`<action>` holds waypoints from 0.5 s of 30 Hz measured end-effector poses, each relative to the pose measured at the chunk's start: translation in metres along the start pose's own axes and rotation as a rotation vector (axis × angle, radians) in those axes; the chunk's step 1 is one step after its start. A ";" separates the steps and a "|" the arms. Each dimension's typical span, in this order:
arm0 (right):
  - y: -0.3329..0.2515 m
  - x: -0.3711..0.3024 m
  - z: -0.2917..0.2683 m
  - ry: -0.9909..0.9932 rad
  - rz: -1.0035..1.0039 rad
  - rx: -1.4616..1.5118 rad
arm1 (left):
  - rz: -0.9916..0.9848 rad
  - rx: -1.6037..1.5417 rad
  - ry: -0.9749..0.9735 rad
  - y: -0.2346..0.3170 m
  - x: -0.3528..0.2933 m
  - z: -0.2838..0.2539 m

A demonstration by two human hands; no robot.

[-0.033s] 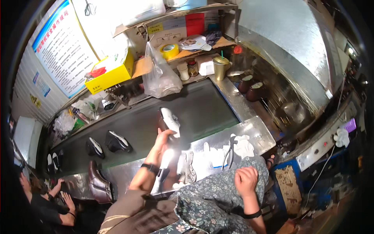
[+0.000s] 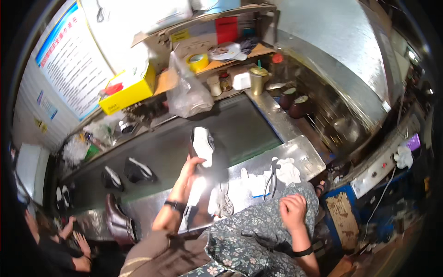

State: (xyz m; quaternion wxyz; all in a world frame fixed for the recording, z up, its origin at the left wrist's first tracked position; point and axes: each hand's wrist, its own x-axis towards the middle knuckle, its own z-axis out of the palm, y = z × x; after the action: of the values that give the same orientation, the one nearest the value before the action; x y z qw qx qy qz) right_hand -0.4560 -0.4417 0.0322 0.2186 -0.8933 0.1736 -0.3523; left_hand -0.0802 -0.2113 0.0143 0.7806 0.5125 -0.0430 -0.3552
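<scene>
My left hand (image 2: 188, 170) reaches over the belt and grips a dark shoe with a white underside (image 2: 203, 147). Its thumb lies across the lower end of the shoe, and the white face is turned up towards me. By the floral apron (image 2: 258, 226), my right hand (image 2: 292, 210) is held with fingers curled and nothing visible in it. Pliers (image 2: 274, 177) and white cloth (image 2: 287, 171) lie on the metal ledge between my hands. Beside them are a pair of light insole-like pieces (image 2: 225, 203). Two dark shoes, a farther one (image 2: 138, 171) and a nearer one (image 2: 111, 178), rest on the belt to the left.
A brown boot (image 2: 119, 219) stands at the ledge's left. Behind the dark belt (image 2: 240, 120) hangs a plastic bag (image 2: 189, 99), near a yellow box (image 2: 130, 92) and a lidded cup (image 2: 258, 81). Another person's hand (image 2: 82, 242) is at the lower left.
The shoe in my left hand has turned a little, showing more of its white underside. My right hand stays almost in place. The whole view has shifted slightly.
</scene>
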 end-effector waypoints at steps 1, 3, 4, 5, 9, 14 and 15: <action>0.004 0.003 -0.006 -0.013 0.040 0.112 | -0.112 -0.117 -0.114 0.013 -0.029 0.028; -0.007 0.017 -0.018 0.088 0.214 0.342 | -0.108 -0.223 -0.255 0.005 -0.078 0.065; -0.012 0.029 -0.023 0.087 0.283 0.488 | -0.071 -0.136 -0.306 -0.002 -0.102 0.083; -0.026 0.051 -0.037 0.011 0.301 0.582 | -0.037 -0.023 -0.341 -0.013 -0.120 0.089; -0.050 0.089 -0.091 0.141 0.359 0.756 | -0.101 0.230 -0.745 -0.026 -0.166 0.150; -0.022 0.039 -0.102 0.320 0.475 0.456 | -0.099 0.704 -1.271 -0.046 -0.151 0.203; -0.030 0.023 -0.096 0.291 0.427 0.364 | 0.088 0.765 -1.265 -0.052 -0.148 0.228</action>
State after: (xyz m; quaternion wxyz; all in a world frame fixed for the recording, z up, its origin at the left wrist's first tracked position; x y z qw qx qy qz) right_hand -0.5034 -0.4529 0.1236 0.4170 -0.7230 0.3207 -0.4479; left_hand -0.3147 -0.3097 0.1225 0.3872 0.4439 -0.6258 -0.5113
